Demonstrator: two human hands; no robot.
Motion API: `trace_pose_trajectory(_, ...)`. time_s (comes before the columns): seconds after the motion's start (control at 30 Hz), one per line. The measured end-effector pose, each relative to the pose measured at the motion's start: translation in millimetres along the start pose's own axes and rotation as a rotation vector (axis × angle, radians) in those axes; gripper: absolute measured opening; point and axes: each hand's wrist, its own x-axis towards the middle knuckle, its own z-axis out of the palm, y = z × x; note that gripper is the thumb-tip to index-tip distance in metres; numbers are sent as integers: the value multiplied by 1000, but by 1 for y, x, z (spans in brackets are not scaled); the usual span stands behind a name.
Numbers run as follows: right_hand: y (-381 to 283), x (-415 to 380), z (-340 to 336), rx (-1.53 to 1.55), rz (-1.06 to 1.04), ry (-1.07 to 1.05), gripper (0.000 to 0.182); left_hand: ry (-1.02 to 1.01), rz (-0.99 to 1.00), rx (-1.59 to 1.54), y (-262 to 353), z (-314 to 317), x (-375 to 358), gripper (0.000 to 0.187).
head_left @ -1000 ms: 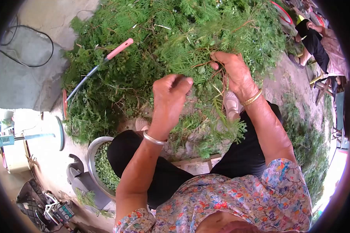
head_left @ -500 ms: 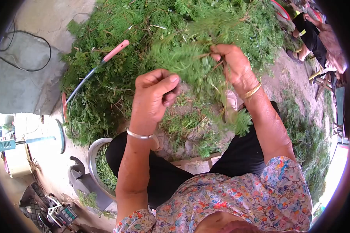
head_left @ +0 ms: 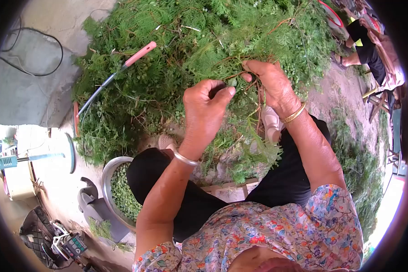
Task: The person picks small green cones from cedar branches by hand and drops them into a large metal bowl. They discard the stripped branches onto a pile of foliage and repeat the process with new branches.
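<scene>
Both of my hands are over a large heap of green conifer branches [head_left: 158,90]. My right hand [head_left: 272,86], with a gold-coloured bangle, is closed on a reddish-stemmed conifer sprig [head_left: 258,115], whose leaves hang toward my knee. Just left of it, my left hand [head_left: 206,106], with a silver bangle, has thumb and forefinger pinched beside a small pale green bit [head_left: 232,82]. Whether that bit is between the fingertips is hard to tell. Near my left knee stands a round metal basin [head_left: 108,181] holding many small green cones or berries [head_left: 124,192].
A curved tool with a pink handle [head_left: 140,53] lies on the heap at left. A grey slab with a black cable [head_left: 54,68] is at upper left. Another person [head_left: 371,54] sits at upper right. A bag [head_left: 41,235] lies at lower left.
My left hand has moved right and slightly up, closer to my right hand and the sprig. The sprig, blurred before, now shows sharply, its lower tip shifted left.
</scene>
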Motion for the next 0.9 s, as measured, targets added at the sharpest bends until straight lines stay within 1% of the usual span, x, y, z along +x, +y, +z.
trace_pose_trajectory(0.03, 2, 0, -1, 5, 16, -51, 8, 57, 72, 134, -3, 1, 1, 11)
trace_pose_trajectory(0.13, -1, -5, 8, 24, 46, -61, 9, 58, 125, 150, -4, 6, 2, 14)
trace_pose_trajectory(0.17, -2, -8, 12, 45, 65, -70, 9, 58, 124, 151, -1, 4, 1, 14)
trace_pose_trajectory(0.23, 3, -9, 14, 34, 42, -50, 9, -28, -44, 62, 7, 1, 0, 15)
trace_pose_trajectory(0.27, 6, -8, 14, 3, 13, -38, 9, -30, -45, 61, 5, 1, 0, 15)
trace_pose_trajectory(0.33, 7, -8, 13, -28, -14, -25, 9, -31, 24, 62, -1, 0, 1, 15)
trace_pose_trajectory(0.4, 3, -5, 7, -38, 0, -137, 7, -58, 15, 36, 0, -3, 2, 14)
trace_pose_trajectory(0.43, 5, 0, 2, -38, 1, -135, 7, -85, 8, 9, 3, -6, 3, 13)
trace_pose_trajectory(0.47, 9, 8, -5, -115, -37, -109, 8, -86, 8, 8, 9, -9, 3, 13)
trace_pose_trajectory(0.5, 10, 11, -8, -193, -77, -83, 8, -136, -24, -46, 17, -14, 2, 13)
trace_pose_trajectory(0.53, -12, 3, -3, -114, 84, 17, 12, -186, -55, -100, 24, -19, 2, 14)
trace_pose_trajectory(0.57, -14, 5, -5, -115, 81, 18, 12, -186, -52, -102, 28, -24, 1, 14)
trace_pose_trajectory(0.63, -21, 19, -19, 24, 72, 68, 17, -231, -193, -509, 33, -32, -1, 14)
trace_pose_trajectory(0.67, -21, 25, -30, -26, 18, -66, 18, -253, -258, -586, 34, -36, 0, 16)
trace_pose_trajectory(0.7, -18, 28, -35, -28, 15, -66, 18, -254, -255, -588, 32, -35, -1, 16)
trace_pose_trajectory(0.77, -18, 23, -30, 9, -57, 106, 19, -159, -367, -870, 24, -28, -2, 12)
trace_pose_trajectory(0.8, -20, 13, -28, -50, -120, 92, 20, -74, -434, -879, 8, -22, -5, 12)
trace_pose_trajectory(0.83, -21, 4, -26, -107, -184, 81, 21, -70, -434, -880, -2, -19, -6, 12)
trace_pose_trajectory(0.9, -17, 14, -36, -269, -234, -31, 22, -61, -469, -722, -17, -15, -8, 17)
